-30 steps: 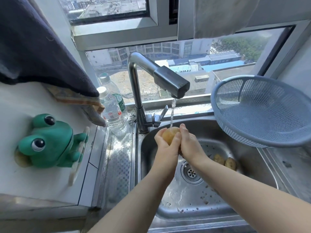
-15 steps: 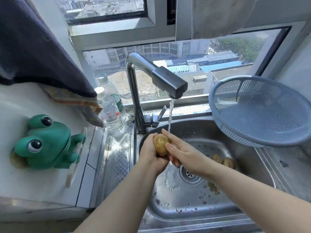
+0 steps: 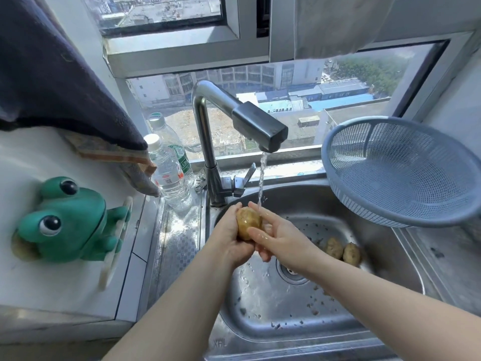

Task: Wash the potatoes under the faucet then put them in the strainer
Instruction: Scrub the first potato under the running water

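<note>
A wet yellow potato (image 3: 248,222) sits upright between both hands over the steel sink (image 3: 299,303). My left hand (image 3: 229,235) cups it from the left and my right hand (image 3: 276,237) presses its fingers against the right side. Water runs from the faucet (image 3: 256,126) and lands on my right fingers beside the potato. Two more potatoes (image 3: 343,251) lie on the sink floor at the right. The blue strainer (image 3: 406,173) rests tilted at the sink's right rim, with nothing in it.
Two plastic water bottles (image 3: 170,170) stand left of the faucet base. A green frog holder (image 3: 70,220) hangs on the white wall at left, under a dark cloth (image 3: 52,74). Bits of dirt are scattered around the drain (image 3: 290,270).
The potato has come down and left, out from directly under the stream. My right hand has slid from covering it to rubbing its right side.
</note>
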A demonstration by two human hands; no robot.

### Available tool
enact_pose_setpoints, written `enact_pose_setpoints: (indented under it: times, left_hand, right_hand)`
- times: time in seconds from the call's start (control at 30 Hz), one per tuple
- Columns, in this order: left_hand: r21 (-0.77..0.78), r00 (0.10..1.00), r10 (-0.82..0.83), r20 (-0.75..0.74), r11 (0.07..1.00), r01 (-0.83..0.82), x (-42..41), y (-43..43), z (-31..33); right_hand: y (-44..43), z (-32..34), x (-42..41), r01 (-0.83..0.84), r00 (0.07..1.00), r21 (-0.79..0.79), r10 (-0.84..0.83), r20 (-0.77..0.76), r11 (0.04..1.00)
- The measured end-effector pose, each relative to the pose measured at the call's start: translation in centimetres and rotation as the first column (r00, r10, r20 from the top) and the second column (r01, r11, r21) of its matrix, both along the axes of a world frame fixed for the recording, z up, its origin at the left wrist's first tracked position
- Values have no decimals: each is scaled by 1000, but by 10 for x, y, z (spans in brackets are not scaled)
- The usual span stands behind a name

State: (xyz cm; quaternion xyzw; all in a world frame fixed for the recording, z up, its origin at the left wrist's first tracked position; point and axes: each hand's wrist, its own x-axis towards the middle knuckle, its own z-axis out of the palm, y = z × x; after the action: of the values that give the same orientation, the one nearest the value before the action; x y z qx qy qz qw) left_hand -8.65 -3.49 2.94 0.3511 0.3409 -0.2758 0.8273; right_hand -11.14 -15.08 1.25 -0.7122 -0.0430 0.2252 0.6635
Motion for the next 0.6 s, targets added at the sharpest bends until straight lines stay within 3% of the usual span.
enact_pose_setpoints:
  times: [0.1, 0.27, 0.4, 0.5, 0.6]
  left_hand:
    - [46, 999, -19, 41, 999, 17, 2, -4, -4]
    - [252, 980, -17, 197, 967, -34, 1, -18, -17]
    - [459, 921, -31, 389, 873, -165, -11, -31, -20]
    - [588, 861, -169, 479, 790, -172, -23, -33, -21]
    - [580, 805, -290, 518, 811, -81, -33, -26, -22]
  right_hand:
    - [-7, 2, 1, -33, 999, -29, 34, 39, 999]
    - [4, 4, -3, 208, 978, 42, -208, 12, 977]
    - [13, 8, 2, 353, 935, 32, -352, -40, 935]
    - [15, 8, 6, 389, 898, -10, -381, -222, 921]
    - [14, 1, 9, 414, 817, 14, -364, -448, 910]
